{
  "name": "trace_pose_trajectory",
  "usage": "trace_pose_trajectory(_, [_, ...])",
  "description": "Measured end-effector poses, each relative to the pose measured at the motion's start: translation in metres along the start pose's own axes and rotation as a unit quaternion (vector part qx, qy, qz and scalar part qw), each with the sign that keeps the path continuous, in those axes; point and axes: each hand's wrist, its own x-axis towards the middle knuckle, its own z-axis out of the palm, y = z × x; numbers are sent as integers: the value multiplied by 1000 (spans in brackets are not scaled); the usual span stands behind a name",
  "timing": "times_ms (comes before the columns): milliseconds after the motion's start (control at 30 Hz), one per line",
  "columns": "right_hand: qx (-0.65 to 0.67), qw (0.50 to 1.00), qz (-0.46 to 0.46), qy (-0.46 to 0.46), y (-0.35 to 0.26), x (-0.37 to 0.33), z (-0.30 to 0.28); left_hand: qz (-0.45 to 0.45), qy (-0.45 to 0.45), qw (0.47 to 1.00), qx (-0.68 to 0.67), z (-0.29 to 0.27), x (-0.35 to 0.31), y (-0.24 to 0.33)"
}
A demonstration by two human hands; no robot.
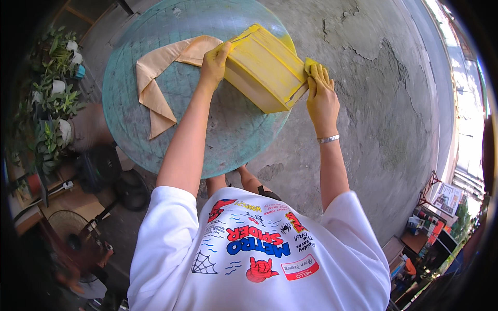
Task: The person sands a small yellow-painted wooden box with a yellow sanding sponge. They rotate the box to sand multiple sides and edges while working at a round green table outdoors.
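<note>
A single head-worn fisheye view looks steeply down from close above the person's chest, facing the round green counter (129, 119) far ahead, concrete floor (384, 103) curving right.

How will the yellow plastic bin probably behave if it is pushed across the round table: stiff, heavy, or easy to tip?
The yellow bin looks rigid: its walls keep straight edges. It is probably light, since it rests tilted between the left hand and right hand. Tilted like this, it might tip on the round table.

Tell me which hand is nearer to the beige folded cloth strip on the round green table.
The left hand. It grips the yellow plastic box at its left end, right beside the beige cloth strip. The right hand is at the box's far right end, away from the cloth.
</note>
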Motion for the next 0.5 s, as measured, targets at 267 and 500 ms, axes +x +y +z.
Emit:
trace_pose_trajectory(267, [0,998,-50,49,18,-12,11,13,-8,1000,-16,1,-2,2])
trace_pose_trajectory(500, [77,997,-16,-5,8,-22,8,69,1,996,55,-10,-2,-5])
